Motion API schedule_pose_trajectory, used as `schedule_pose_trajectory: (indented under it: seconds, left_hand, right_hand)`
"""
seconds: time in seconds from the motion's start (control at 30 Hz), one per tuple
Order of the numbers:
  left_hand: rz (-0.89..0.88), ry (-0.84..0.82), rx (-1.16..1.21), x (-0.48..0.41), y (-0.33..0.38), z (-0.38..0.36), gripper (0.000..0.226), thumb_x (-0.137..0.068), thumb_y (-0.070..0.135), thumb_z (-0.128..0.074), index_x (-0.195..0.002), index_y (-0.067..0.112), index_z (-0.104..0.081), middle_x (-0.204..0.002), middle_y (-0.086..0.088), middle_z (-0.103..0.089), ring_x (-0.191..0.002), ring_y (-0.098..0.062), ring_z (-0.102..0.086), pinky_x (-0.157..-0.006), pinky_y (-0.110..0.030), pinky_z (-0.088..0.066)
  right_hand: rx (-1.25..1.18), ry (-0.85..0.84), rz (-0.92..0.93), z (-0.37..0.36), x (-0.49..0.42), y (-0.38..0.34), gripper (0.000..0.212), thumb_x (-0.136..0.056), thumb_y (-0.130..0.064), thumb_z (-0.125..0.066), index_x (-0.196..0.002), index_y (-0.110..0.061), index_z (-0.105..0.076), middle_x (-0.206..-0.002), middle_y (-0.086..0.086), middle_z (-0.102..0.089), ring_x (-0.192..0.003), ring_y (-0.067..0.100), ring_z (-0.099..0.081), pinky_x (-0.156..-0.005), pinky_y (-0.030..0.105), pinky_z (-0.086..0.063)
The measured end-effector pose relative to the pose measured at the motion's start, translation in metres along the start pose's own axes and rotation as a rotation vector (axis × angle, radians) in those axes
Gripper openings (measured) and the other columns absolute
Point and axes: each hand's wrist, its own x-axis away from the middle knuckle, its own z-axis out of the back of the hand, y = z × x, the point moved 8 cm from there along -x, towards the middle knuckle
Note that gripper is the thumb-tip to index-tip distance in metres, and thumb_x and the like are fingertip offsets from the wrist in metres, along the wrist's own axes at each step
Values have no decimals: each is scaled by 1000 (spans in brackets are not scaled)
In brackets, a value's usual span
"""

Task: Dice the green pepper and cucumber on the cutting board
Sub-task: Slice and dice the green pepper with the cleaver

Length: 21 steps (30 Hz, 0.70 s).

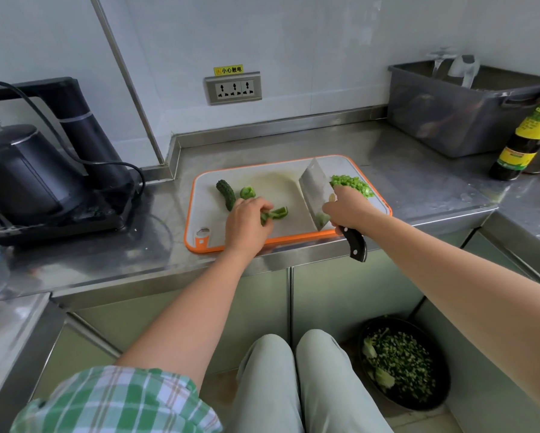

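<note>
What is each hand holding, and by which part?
The left hand pinches a green pepper strip by its left end; the right hand grips the cleaver at the top of its handle.

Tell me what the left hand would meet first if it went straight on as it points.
The left hand already grips a pepper strip; beyond it, probably the small pepper chunk, else bare cutting board.

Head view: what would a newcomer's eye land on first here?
The broad cleaver, gripped by the right hand, stands edge-down on the orange-rimmed cutting board. Beside it the left hand holds a green pepper strip; green dice are piled at the board's far right.
</note>
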Motion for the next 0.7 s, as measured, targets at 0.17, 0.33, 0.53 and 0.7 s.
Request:
schedule_pose_trajectory:
  seconds: [0.17, 0.33, 0.53, 0.7]
  left_hand:
    - [115, 44, -14, -3, 0, -7, 32, -80, 30, -72, -108, 16, -68, -105, -2, -66, -103, -27, -52, -84, -34, -44]
    - [142, 100, 50, -2, -10, -9, 11, -80, 27, -69, -87, 19, -72, -94, -4, -68, -93, -28, -55, -81, -30, -38]
    - [112, 89, 64, -4, -16, -15, 15, -81, 33, -70, -88, 21, -75, -92, -2, -69, -89, -25, -56, -76, -26, -33]
    - [99, 84, 49, -6, -19, -18, 15, -82, 35, -69, -90, 24, -75, -91, -3, -68, -88, -25, -55, -72, -23, -26]
  right_hand:
    - [-42, 38, 78, 11, 10, -18, 15, -88, -5, -39, -101, -4, -46, -75, 13, -56, -42, 23, -55, -38, 22, -40]
    - [120, -84, 171, -1, 28, -52, 7, -93, -9, -44, -97, -4, -46, -69, 9, -54, -43, 21, -53, -38, 21, -40]
    - [293, -137, 166, -18, 36, -62, 10, -83, 1, -47, -76, -4, -47, -71, 13, -55, -45, 22, -53, -39, 22, -37]
    - [343, -155, 176, -26, 36, -61, 17, -83, 0, -43, -67, -6, -43, -60, 11, -51, -46, 23, -51, -39, 24, -38]
